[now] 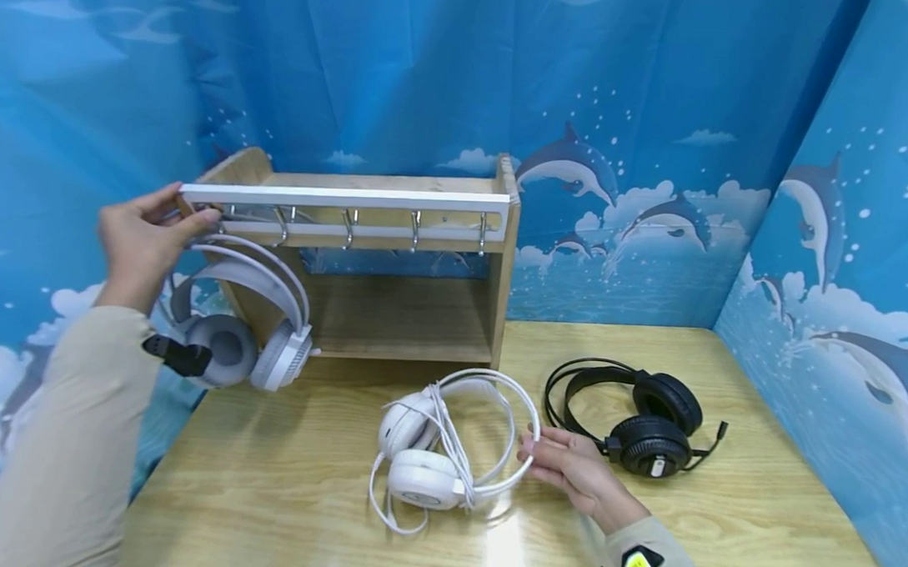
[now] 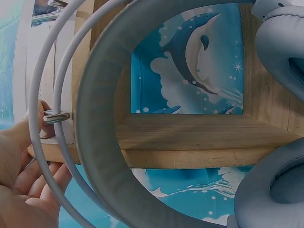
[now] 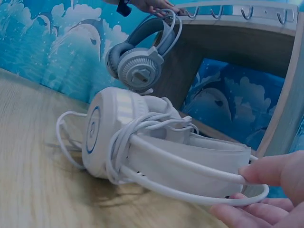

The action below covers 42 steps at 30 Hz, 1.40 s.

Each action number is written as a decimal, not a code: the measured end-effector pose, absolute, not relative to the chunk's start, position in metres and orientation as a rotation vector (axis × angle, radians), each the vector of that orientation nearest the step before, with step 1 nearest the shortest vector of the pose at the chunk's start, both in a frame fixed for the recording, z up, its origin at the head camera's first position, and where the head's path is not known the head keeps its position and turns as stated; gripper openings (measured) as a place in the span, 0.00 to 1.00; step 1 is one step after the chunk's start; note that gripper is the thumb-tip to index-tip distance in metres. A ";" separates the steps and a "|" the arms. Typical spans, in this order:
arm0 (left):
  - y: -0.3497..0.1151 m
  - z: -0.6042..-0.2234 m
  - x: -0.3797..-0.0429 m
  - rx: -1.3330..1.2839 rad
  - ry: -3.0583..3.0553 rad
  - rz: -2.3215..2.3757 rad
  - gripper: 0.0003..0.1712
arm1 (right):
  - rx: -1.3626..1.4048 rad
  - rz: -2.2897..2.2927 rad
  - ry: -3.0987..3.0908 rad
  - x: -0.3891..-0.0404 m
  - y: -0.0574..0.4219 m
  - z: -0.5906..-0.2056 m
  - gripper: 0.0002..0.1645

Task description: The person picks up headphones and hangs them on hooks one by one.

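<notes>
Grey-wht headset (image 1: 225,349) hangs from hook (image 2: 57,117); wht headset (image 1: 426,480), cord-wrapped, on tbl (image 1: 267,477).

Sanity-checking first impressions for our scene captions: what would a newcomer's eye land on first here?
First, the bright blue dolphin curtain behind and to both sides of the table. Next, the gray-white headphones hanging at the left end of the hook rail, with the left hand beside that end. Then, up front, the white headphones, their band pinched by the right hand, with black headphones lying to the right.
</notes>
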<state>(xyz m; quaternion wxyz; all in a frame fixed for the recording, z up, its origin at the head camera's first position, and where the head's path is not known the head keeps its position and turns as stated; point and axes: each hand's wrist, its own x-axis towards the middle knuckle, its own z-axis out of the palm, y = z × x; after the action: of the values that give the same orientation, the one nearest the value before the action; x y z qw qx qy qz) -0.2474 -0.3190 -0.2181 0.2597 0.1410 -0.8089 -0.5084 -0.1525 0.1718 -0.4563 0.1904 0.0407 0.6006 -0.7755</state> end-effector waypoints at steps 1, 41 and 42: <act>-0.319 -0.218 -0.247 0.382 -2.193 -1.372 0.38 | 0.113 -2.181 1.691 -0.153 0.171 -0.454 0.37; -0.319 -0.219 -0.249 0.385 -2.196 -1.365 0.38 | -0.254 -1.898 2.061 -0.176 0.109 -0.372 0.30; -0.319 -0.219 -0.249 0.389 -2.197 -1.362 0.38 | -0.267 -1.891 2.066 -0.178 0.108 -0.370 0.29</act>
<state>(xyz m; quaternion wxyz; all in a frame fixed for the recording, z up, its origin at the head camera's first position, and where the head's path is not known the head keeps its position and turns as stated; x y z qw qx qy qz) -0.2490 -0.3192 -0.2188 0.2606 0.1436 -0.8114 -0.5031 -0.1775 0.1082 -0.3701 0.1635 -0.0935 0.7244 -0.6632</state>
